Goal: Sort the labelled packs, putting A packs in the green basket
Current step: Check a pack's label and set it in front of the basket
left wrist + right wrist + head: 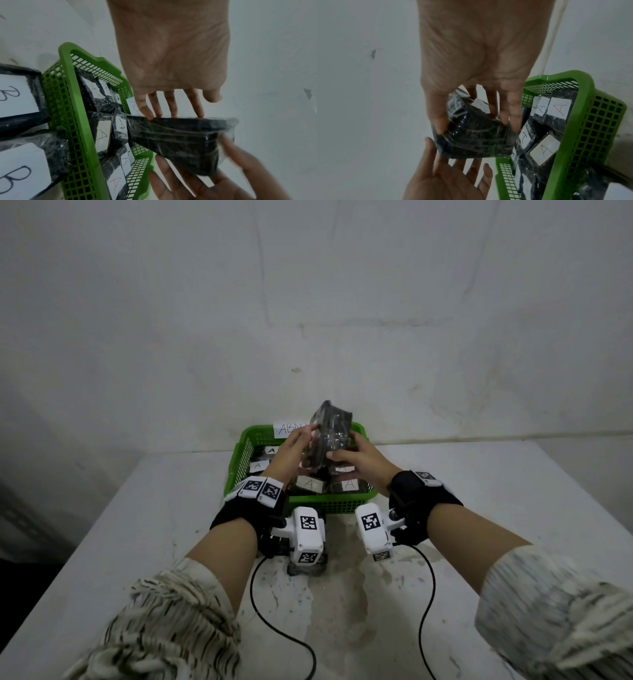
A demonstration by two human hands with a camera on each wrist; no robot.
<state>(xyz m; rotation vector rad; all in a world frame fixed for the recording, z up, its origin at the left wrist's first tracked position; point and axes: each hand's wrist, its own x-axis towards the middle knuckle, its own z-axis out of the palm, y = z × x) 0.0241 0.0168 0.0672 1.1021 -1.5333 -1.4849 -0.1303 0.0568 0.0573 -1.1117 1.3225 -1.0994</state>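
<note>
A black pack wrapped in clear plastic [330, 433] is held upright above the far half of the green basket [318, 503]; its label does not show. My right hand [342, 446] pinches the pack [476, 138] between thumb and fingers. My left hand [306, 436] has straight fingers [171, 108] pressing against the pack's [180, 140] other side. Several black packs labelled A [556, 108] lie inside the basket [583, 135].
Two black packs labelled B [15, 94] lie on the white table just outside the basket's near wall [68, 128]. A paper tag [291, 428] is fixed to the basket's far rim. Black cables [274, 628] trail over the table [513, 491] toward me. A wall stands close behind.
</note>
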